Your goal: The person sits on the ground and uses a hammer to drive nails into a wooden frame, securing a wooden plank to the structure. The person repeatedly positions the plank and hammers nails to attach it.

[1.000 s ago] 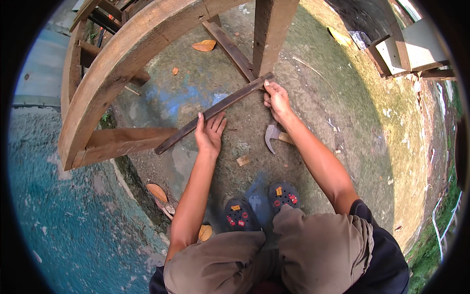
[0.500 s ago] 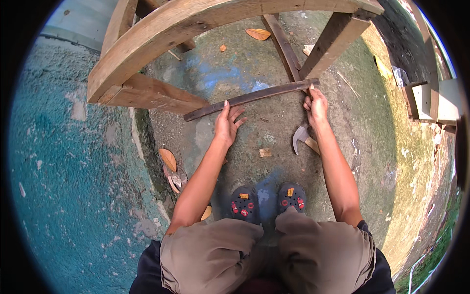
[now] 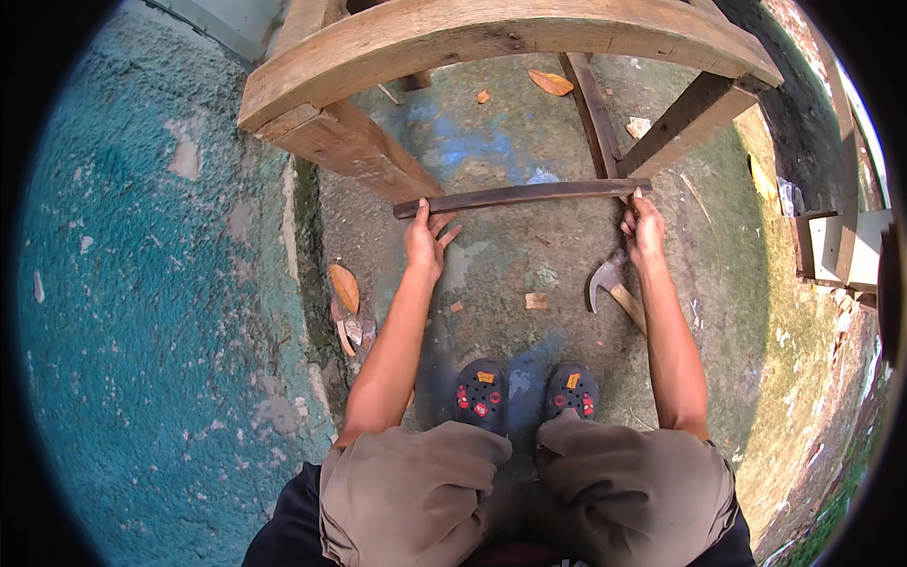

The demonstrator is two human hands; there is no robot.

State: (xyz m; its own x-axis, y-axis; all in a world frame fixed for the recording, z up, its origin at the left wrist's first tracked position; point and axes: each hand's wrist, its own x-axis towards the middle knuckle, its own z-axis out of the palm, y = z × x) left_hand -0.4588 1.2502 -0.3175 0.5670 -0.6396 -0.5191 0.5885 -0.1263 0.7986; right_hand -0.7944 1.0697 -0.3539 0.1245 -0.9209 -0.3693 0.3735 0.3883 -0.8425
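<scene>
A dark, narrow wooden slat (image 3: 529,194) spans the gap between the two near legs of a wooden frame, across the leg ends. My left hand (image 3: 427,244) grips it near its left end, thumb on the top face and the other fingers partly spread below. At the other end my right hand (image 3: 646,231) pinches the slat, thumb on top and fingers curled under. The wooden frame (image 3: 510,36), with a curved-looking top rail, stands just beyond. A claw hammer (image 3: 607,280) lies on the ground beside my right forearm, its handle partly hidden behind it.
A rough blue wall (image 3: 161,283) rises on the left. Dry leaves (image 3: 345,287) and a small wood scrap (image 3: 537,300) lie on the concrete ground (image 3: 491,326). My clogs (image 3: 482,392) are near the slat. Boards (image 3: 831,248) stand at the far right.
The whole scene has shifted right and turned slightly in the view. The slat appears more level, with both hands still at its ends.
</scene>
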